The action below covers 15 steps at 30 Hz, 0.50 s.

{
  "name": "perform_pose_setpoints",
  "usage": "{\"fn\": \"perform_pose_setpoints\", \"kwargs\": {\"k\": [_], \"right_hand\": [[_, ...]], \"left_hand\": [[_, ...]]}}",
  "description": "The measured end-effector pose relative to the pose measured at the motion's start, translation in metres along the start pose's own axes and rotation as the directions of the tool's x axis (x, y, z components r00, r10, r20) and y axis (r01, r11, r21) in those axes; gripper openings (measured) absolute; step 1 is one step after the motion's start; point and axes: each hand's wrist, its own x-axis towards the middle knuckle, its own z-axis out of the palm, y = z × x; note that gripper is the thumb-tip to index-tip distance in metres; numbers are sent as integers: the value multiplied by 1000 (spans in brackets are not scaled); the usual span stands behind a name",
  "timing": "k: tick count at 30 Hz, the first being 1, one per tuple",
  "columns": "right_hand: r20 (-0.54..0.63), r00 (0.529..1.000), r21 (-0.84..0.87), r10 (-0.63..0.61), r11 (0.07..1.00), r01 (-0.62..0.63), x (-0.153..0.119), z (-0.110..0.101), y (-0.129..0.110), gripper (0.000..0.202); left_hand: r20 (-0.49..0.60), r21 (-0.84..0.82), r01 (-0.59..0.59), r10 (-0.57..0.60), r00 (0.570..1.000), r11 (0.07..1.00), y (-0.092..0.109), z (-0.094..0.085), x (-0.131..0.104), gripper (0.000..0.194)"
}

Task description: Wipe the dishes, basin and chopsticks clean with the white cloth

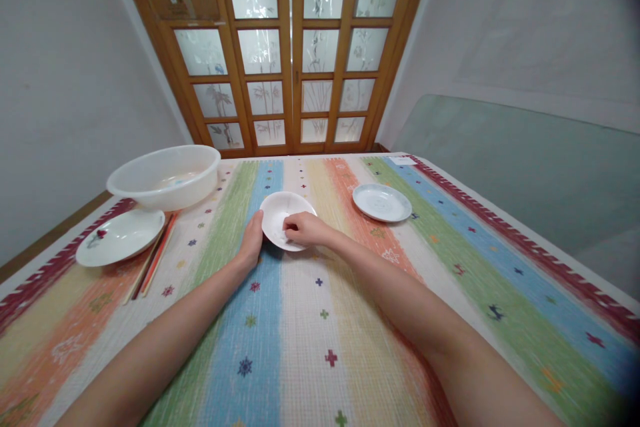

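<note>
A white bowl [273,208] is tilted toward me above the middle of the striped tablecloth [305,293]. My left hand [253,238] grips its left rim, fingers behind the bowl. Inside the bowl is my right hand [305,227], its fingers curled together against the inner surface. Something small and white shows at those fingertips, too small to make out.
A large translucent white basin [195,197] stands at the back left. In front of it are a white dish [120,240] with a red flower and several chopsticks [159,253]. A pale plate [383,203] lies right of the bowl.
</note>
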Motion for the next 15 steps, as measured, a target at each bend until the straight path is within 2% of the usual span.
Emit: {"fn": "perform_pose_setpoints", "kwargs": {"k": [4,9,12,15], "right_hand": [[-26,995,-212,96,972,-99,-1,-3,-8,15],[-138,984,-403,116,901,-162,-4,-4,-14,21],[-202,976,-431,86,887,-167,-6,-2,-12,22],[-229,973,-365,6,927,-91,-7,2,-9,26]], "left_hand": [[48,47,9,-12,999,999,6,2,-5,42],[64,25,19,-20,998,1000,6,3,-8,41],[85,15,23,-24,996,1000,7,3,-8,43],[106,-1,26,-26,994,1000,8,2,-8,45]]}}
